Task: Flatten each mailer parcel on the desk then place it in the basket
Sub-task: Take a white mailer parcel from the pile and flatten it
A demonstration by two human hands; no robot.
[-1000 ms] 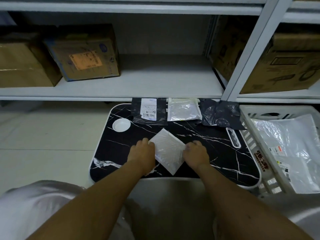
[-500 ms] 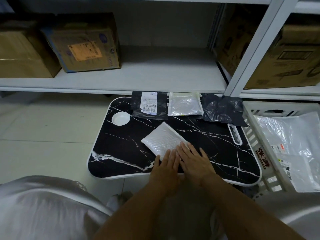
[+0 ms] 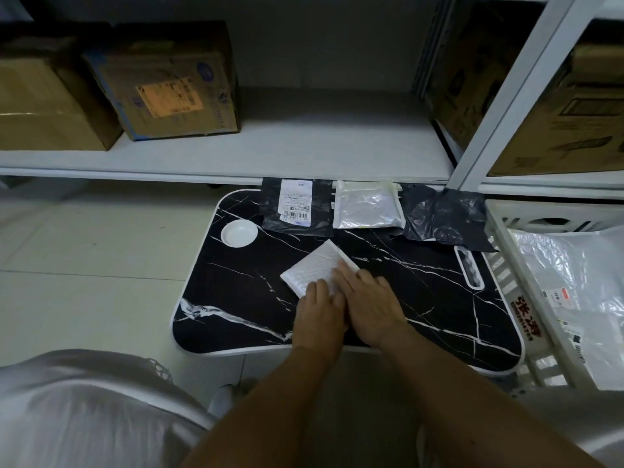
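Along the far edge of the black marble-look desk (image 3: 236,298): a black mailer with a white label (image 3: 296,207), a clear-and-white mailer (image 3: 368,206), a crumpled black mailer (image 3: 439,219). Near the left corner, a white round dish (image 3: 239,233). Mid-desk, a white bubble mailer (image 3: 314,266), pressed flat under left hand (image 3: 319,315) and right hand (image 3: 369,302), fingers straight, gripping nothing. At right, a white basket (image 3: 506,265) with clear parcels inside. Behind, white shelving (image 3: 304,143) with cardboard boxes (image 3: 169,79); pale floor tiles below.
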